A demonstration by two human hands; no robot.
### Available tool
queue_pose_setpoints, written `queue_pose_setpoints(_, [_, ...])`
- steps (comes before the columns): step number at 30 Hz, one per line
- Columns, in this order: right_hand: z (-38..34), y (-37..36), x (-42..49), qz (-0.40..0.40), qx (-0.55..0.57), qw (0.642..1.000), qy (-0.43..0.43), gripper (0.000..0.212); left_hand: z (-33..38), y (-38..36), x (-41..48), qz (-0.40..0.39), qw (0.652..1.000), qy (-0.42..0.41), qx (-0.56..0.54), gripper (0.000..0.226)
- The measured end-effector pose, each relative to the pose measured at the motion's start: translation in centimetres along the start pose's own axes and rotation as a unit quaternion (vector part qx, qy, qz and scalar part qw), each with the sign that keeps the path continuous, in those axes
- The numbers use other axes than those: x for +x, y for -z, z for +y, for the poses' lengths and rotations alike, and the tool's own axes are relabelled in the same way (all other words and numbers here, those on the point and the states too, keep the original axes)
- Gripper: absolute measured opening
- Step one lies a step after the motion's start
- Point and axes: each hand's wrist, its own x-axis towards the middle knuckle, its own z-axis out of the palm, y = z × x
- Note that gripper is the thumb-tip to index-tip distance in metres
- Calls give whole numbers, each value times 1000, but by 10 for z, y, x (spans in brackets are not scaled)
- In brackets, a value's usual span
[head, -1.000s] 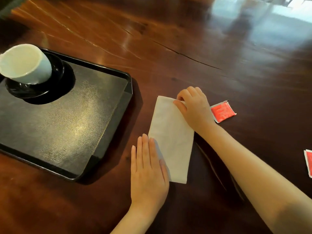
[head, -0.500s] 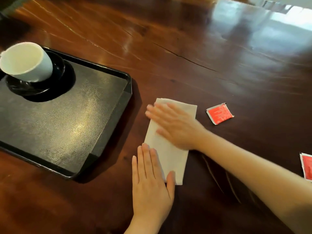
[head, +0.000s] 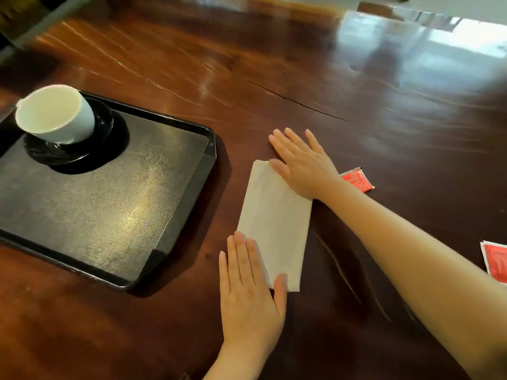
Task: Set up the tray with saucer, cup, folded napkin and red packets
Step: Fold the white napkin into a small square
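A white folded napkin (head: 274, 220) lies on the dark wooden table, just right of the black tray (head: 109, 209). My left hand (head: 249, 292) lies flat with fingers spread on the napkin's near corner. My right hand (head: 301, 163) lies flat and open across its far end, fingertips reaching past onto the wood. On the tray's far left a white cup (head: 56, 113) stands on a black saucer (head: 104, 124). One red packet (head: 356, 180) lies just behind my right wrist, partly hidden. A second red packet (head: 496, 260) lies at the right edge.
The glossy wooden table (head: 356, 91) stretches far ahead, with a long crack running across it. A dark ledge or furniture edge shows at the top left corner. The tray's right rim sits a short gap from the napkin.
My right hand slid from the napkin's middle up to its far end, flattening out. The left hand stayed pressed on the near corner. The view shifted slightly.
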Motion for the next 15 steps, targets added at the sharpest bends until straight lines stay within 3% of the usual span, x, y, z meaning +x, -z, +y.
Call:
queue_pose_setpoints(3, [25, 18, -8, 2, 87, 994, -61, 57, -1, 7, 1, 29, 999, -3, -31, 70])
queue_pose_setpoints(6, [24, 29, -36, 36, 145, 988, -30, 57, 7, 11, 13, 50, 994, -88, -29, 63])
queue_pose_setpoints(10, [-4, 11, -62, -30, 46, 996, 64, 57, 18, -1, 28, 19, 985, -170, 23, 62])
queue_pose_setpoints(12, [-7, 0, -59, -37, 10, 997, 62, 56, 17, -4, 30, -2, 986, -167, 25, 63])
queue_pose_setpoints(15, [-4, -1, -46, -28, 57, 998, 12, 55, 17, -1, 28, -23, 987, -158, 25, 65])
